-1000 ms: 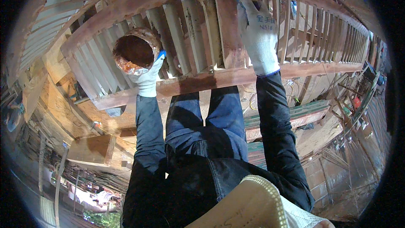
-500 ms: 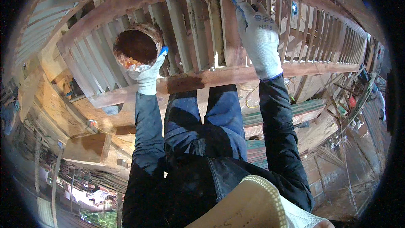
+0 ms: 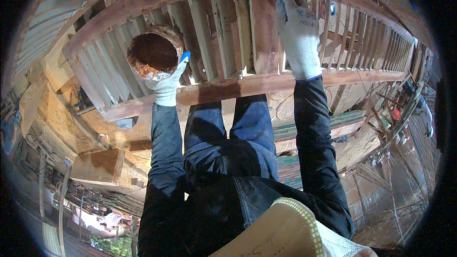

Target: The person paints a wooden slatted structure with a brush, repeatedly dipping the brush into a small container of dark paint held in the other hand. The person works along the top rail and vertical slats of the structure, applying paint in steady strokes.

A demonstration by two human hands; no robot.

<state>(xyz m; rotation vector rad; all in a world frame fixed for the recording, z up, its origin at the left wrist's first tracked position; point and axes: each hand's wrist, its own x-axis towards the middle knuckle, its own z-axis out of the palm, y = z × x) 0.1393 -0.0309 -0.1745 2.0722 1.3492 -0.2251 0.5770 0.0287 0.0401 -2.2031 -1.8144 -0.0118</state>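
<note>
My left hand (image 3: 167, 88), in a white knit glove with blue fingertips, is closed round a crusted, rust-brown round pot (image 3: 154, 74). The pot is tilted so that its dark brown inside shows. It is held over the left part of a wooden louvered panel (image 3: 228, 88) with grey and reddish slats. My right hand (image 3: 299, 31), gloved the same way, is at the panel's wide middle upright (image 3: 265, 33), close below the far rail. Its fingers are bent and mostly hidden behind the back of the hand, so what they hold, if anything, does not show.
Another slatted panel (image 3: 52, 14) stands at the far left. A wooden box (image 3: 97, 166) sits at the lower left. Green and red painted boards (image 3: 319, 131) lie behind my right forearm. Sticks and clutter (image 3: 385, 128) are at the right. My legs (image 3: 228, 128) are close to the near rail.
My right hand has moved slightly up and to the right along the middle upright. My left hand and the pot have stayed almost in place.
</note>
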